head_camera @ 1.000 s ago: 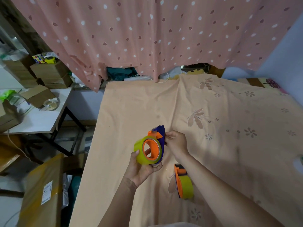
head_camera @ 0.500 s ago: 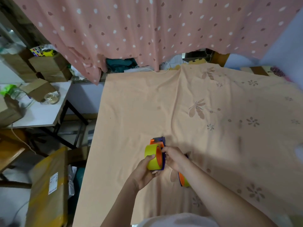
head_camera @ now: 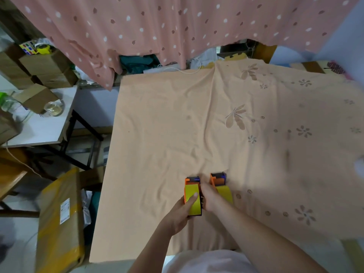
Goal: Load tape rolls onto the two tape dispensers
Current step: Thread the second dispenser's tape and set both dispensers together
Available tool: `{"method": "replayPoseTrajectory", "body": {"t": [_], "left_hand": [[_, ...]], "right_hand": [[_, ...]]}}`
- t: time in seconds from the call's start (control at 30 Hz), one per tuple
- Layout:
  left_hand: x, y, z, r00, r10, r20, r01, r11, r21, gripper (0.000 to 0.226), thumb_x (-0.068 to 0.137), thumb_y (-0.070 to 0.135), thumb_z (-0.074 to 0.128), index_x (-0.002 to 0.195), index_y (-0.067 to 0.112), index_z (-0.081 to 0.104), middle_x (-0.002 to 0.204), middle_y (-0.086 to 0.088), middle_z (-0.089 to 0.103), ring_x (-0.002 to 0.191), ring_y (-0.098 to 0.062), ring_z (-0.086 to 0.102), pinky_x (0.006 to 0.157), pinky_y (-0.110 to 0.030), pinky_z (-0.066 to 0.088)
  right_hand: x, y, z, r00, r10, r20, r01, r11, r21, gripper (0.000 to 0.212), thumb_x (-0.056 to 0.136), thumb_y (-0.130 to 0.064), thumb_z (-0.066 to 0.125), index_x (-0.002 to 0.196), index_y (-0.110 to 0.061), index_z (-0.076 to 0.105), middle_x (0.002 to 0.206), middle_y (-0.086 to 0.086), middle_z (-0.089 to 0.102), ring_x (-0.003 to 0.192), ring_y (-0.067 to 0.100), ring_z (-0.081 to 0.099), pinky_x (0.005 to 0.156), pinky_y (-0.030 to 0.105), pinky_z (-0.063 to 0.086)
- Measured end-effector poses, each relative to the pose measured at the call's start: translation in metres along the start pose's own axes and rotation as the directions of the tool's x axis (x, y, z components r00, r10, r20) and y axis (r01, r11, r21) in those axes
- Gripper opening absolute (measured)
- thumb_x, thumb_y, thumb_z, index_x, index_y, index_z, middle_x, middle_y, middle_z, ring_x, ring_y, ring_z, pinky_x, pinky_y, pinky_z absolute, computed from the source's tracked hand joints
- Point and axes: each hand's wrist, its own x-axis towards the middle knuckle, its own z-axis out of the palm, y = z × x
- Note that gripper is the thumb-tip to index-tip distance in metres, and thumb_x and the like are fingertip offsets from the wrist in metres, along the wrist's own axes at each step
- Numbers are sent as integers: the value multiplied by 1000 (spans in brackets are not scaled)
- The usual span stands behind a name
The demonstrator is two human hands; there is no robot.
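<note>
Two orange-and-blue tape dispensers stand side by side on the peach cloth, each carrying a yellow tape roll. My left hand (head_camera: 180, 214) grips the left dispenser (head_camera: 192, 195) from below, thumb lying on its yellow roll. My right hand (head_camera: 208, 198) sits between the two, holding the left dispenser's right side. The right dispenser (head_camera: 220, 186) stands just beyond my right hand, partly hidden by it; whether the hand touches it I cannot tell.
The peach flowered cloth (head_camera: 177, 125) covers the table. A white side table (head_camera: 43, 129) with cardboard boxes and a glass bowl (head_camera: 54, 109) stands at left. A large yellow-taped box (head_camera: 59, 223) sits on the floor. A pink dotted curtain (head_camera: 157, 26) hangs behind.
The dispenser I held up on its side has come down onto the cloth next to the other one, both now upright. My hands lowered with it.
</note>
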Motion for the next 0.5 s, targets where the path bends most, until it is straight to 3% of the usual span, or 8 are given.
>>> {"method": "replayPoseTrajectory", "body": {"t": [0.07,0.13,0.23,0.37,0.5], "left_hand": [[5,-1,2,1000,-6,-24,7,1000,29,43,99,47,53,129,17,60,111,-2,75,97,-15,70,86,-30,57],[13,-1,4,997,-5,-73,9,999,46,57,91,58,61,130,17,59,117,-5,73,99,-17,71,79,-29,58],[30,-6,3,990,12,-140,-2,998,66,85,67,76,72,132,23,58,134,-10,61,108,-21,71,84,-36,62],[44,-5,0,989,5,-150,4,998,63,84,67,77,71,132,25,57,131,-8,65,109,-20,71,91,-40,60],[54,-7,-3,985,-24,-174,37,997,70,86,65,81,69,132,29,57,131,-4,66,110,-18,71,98,-42,57]], "right_hand": [[54,15,-3,997,25,-68,-28,998,-49,71,70,-77,54,106,-18,71,99,13,75,88,35,73,86,55,56],[83,20,-6,992,73,-100,-81,994,-77,74,68,-79,52,106,-18,72,99,14,74,88,37,72,88,57,54],[65,6,0,993,88,-74,-92,993,-67,73,72,-77,47,104,-17,71,101,18,73,92,39,71,92,59,52],[12,-20,8,994,87,-59,-88,996,-24,59,91,-64,43,92,-12,70,95,17,73,89,35,70,89,51,56],[10,-28,10,992,117,-46,-118,993,-23,58,93,-60,41,93,-11,72,97,17,74,93,36,71,92,51,55]]}}
